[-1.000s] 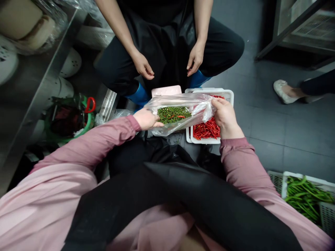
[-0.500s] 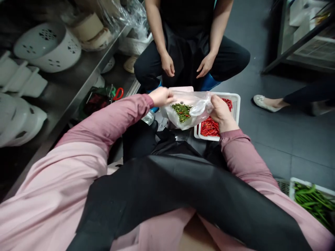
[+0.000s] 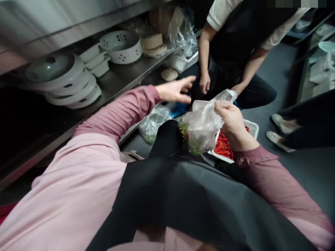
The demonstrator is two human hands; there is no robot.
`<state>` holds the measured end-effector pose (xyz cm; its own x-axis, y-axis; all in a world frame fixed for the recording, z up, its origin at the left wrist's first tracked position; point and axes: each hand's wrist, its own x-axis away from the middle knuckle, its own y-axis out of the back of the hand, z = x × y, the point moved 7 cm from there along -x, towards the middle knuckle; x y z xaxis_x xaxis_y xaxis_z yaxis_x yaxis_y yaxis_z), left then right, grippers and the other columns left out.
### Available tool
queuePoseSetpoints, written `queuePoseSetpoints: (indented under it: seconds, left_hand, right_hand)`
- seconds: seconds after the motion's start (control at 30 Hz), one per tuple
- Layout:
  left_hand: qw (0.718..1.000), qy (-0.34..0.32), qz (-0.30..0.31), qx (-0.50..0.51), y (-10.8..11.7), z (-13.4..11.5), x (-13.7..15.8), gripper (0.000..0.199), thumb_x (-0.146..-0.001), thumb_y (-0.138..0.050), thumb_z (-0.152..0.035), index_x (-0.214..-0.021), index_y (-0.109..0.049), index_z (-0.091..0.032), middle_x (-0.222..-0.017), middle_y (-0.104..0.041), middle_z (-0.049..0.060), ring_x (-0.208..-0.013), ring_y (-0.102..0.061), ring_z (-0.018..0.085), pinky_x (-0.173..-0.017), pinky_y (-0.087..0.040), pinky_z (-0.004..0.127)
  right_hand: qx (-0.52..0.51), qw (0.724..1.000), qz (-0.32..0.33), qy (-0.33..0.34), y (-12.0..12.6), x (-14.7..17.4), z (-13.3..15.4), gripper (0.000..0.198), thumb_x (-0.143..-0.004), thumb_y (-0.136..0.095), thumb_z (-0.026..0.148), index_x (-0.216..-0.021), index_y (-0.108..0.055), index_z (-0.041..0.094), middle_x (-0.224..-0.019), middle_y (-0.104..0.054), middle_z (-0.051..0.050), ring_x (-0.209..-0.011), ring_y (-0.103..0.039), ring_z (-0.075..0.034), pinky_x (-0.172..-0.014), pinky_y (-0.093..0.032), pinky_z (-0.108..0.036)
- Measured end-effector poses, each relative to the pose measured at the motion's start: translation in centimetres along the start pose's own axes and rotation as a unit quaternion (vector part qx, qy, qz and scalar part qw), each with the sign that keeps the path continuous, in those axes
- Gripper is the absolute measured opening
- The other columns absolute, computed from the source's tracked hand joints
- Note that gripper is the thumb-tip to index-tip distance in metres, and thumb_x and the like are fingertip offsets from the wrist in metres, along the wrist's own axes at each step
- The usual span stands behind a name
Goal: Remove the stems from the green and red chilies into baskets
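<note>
My right hand (image 3: pixel 231 122) grips the gathered top of a clear plastic bag (image 3: pixel 202 130), which hangs over my lap. Green bits with a little red show through its lower part. My left hand (image 3: pixel 178 89) is off the bag, held up to its left with fingers spread and nothing in it. Behind and below my right hand sits a white plastic basket (image 3: pixel 253 128) of red chillies (image 3: pixel 223 147), partly hidden by the hand and the bag.
Facing me sits a co-worker (image 3: pixel 230 52) in a dark apron. Another clear bag (image 3: pixel 154 122) lies on the floor at left. A metal shelf (image 3: pixel 123 78) holds white bowls (image 3: pixel 121 47) and stacked pots (image 3: pixel 70 82). At right a person's shoes (image 3: pixel 280 141) stand on the floor.
My left hand has let go of the bag and opened. The right hand still holds the bag, which now hangs bunched. My view has swung left, showing more of the shelf.
</note>
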<state>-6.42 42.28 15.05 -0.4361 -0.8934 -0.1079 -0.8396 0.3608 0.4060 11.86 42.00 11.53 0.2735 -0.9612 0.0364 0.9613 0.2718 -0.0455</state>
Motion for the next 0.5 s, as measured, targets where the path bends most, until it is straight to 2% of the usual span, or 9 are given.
queuePoseSetpoints:
  seconds: [0.03,0.1,0.17,0.23,0.27,0.33,0.4,0.47,0.5]
  left_hand:
    - [0.999,0.006,-0.021,0.038,-0.6,1.6,1.2,0.083,-0.052,-0.088,-0.034,-0.127,-0.055,-0.014,-0.118,-0.062,0.012,-0.116,-0.057,0.031,-0.097,-0.045,0.043]
    - [0.992,-0.017,-0.052,0.111,-3.4,3.8,2.7,0.089,-0.047,-0.091,-0.035,-0.127,-0.057,-0.014,-0.123,-0.061,0.014,-0.122,-0.052,0.032,-0.105,-0.041,0.043]
    - [0.978,-0.02,-0.111,0.174,-6.0,5.6,3.2,0.081,-0.053,-0.089,-0.037,-0.125,-0.058,-0.014,-0.124,-0.061,0.014,-0.122,-0.052,0.031,-0.108,-0.039,0.041]
    - [0.959,-0.001,-0.16,0.235,-6.5,8.1,3.3,0.072,-0.065,-0.082,-0.04,-0.127,-0.056,-0.015,-0.126,-0.061,0.014,-0.121,-0.054,0.029,-0.108,-0.04,0.041]
    - [0.947,0.022,-0.189,0.258,-5.8,9.9,3.6,0.068,-0.07,-0.078,-0.04,-0.13,-0.054,-0.016,-0.127,-0.06,0.013,-0.12,-0.056,0.027,-0.106,-0.041,0.042]
    - [0.92,0.106,-0.27,0.265,-2.6,15.2,5.1,0.064,-0.079,-0.071,-0.04,-0.135,-0.048,-0.018,-0.132,-0.058,0.014,-0.119,-0.057,0.025,-0.104,-0.043,0.041]
    - [0.877,0.247,-0.365,0.192,1.5,21.8,8.1,0.063,-0.082,-0.069,-0.034,-0.136,-0.044,-0.014,-0.138,-0.052,0.019,-0.124,-0.053,0.025,-0.105,-0.042,0.038]
    - [0.829,0.403,-0.379,0.077,4.1,27.8,11.2,0.075,-0.073,-0.076,-0.022,-0.137,-0.041,-0.006,-0.144,-0.043,0.026,-0.134,-0.043,0.029,-0.11,-0.033,0.037]
    - [0.806,0.458,-0.373,0.033,4.7,30.2,12.3,0.08,-0.07,-0.078,-0.019,-0.138,-0.038,-0.004,-0.145,-0.04,0.03,-0.136,-0.04,0.031,-0.11,-0.032,0.037]
  right_hand:
    - [0.003,1.0,0.014,0.002,-1.4,-0.1,0.4,0.038,-0.063,-0.081,0.048,-0.078,-0.065,0.017,-0.07,-0.067,-0.002,-0.071,-0.065,-0.017,-0.063,-0.052,-0.029]
    - [0.026,0.999,0.043,0.008,-4.6,-0.6,1.0,0.037,-0.064,-0.081,0.047,-0.077,-0.066,0.017,-0.069,-0.066,-0.001,-0.067,-0.064,-0.016,-0.061,-0.051,-0.028]
    - [0.054,0.997,0.055,0.013,-6.8,-1.3,1.1,0.035,-0.064,-0.082,0.046,-0.075,-0.066,0.017,-0.067,-0.065,0.0,-0.065,-0.063,-0.015,-0.06,-0.051,-0.027]
    - [0.065,0.997,0.043,0.006,-7.3,-2.2,0.8,0.034,-0.064,-0.082,0.045,-0.074,-0.066,0.016,-0.067,-0.065,0.0,-0.064,-0.062,-0.015,-0.061,-0.052,-0.027]
    - [0.063,0.998,0.028,-0.004,-6.7,-2.7,0.6,0.034,-0.064,-0.082,0.044,-0.075,-0.066,0.016,-0.068,-0.065,0.0,-0.064,-0.063,-0.015,-0.061,-0.052,-0.027]
    - [0.043,0.998,-0.016,-0.035,-4.7,-3.5,0.0,0.034,-0.064,-0.082,0.041,-0.078,-0.066,0.015,-0.069,-0.066,-0.002,-0.067,-0.065,-0.017,-0.064,-0.054,-0.03]
    - [0.019,0.995,-0.068,-0.064,-2.2,-3.8,-0.7,0.034,-0.061,-0.083,0.037,-0.08,-0.067,0.014,-0.069,-0.067,-0.004,-0.071,-0.067,-0.021,-0.068,-0.056,-0.034]
    - [0.0,0.991,-0.112,-0.074,-0.3,-3.4,-1.2,0.035,-0.057,-0.084,0.032,-0.081,-0.069,0.012,-0.068,-0.067,-0.006,-0.073,-0.068,-0.024,-0.071,-0.056,-0.038]
    - [-0.006,0.989,-0.13,-0.073,0.4,-3.1,-1.4,0.035,-0.055,-0.084,0.03,-0.081,-0.07,0.012,-0.068,-0.067,-0.006,-0.074,-0.068,-0.025,-0.073,-0.056,-0.04]
